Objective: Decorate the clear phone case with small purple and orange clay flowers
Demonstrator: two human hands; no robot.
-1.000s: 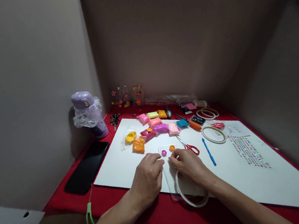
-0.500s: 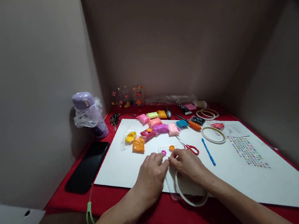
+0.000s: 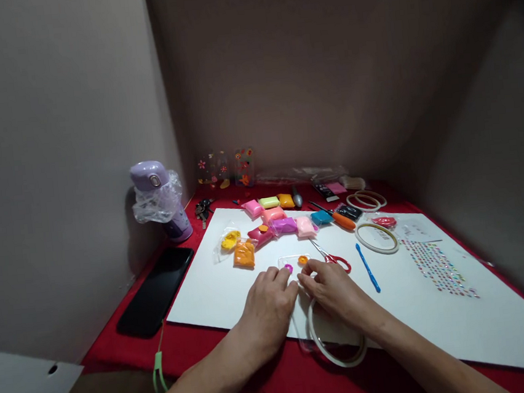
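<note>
A clear phone case (image 3: pixel 301 328) lies at the front edge of the white board, partly over the red cloth and largely covered by my hands. At its far end sit a magenta clay ring (image 3: pixel 288 269) and an orange clay piece (image 3: pixel 302 260). My left hand (image 3: pixel 270 304) holds the case's left side, fingers curled, a fingertip close to the magenta ring. Thumb and fingers pinched, my right hand (image 3: pixel 329 286) is over the case just below the orange piece; whatever it pinches is hidden. A white-edged tape roll (image 3: pixel 316 339) lies under my right wrist, overlapping the case.
Beyond my hands are red scissors (image 3: pixel 340 263), a blue tool (image 3: pixel 368 268), several clay packets (image 3: pixel 284 226) and a gem sticker sheet (image 3: pixel 438 269). Left of the white board (image 3: pixel 201 289) lie a black phone (image 3: pixel 156 293) and a purple bottle (image 3: pixel 177 223). Walls enclose the table.
The whole view has shifted slightly to the right. Both hands keep nearly the same pose over the phone case.
</note>
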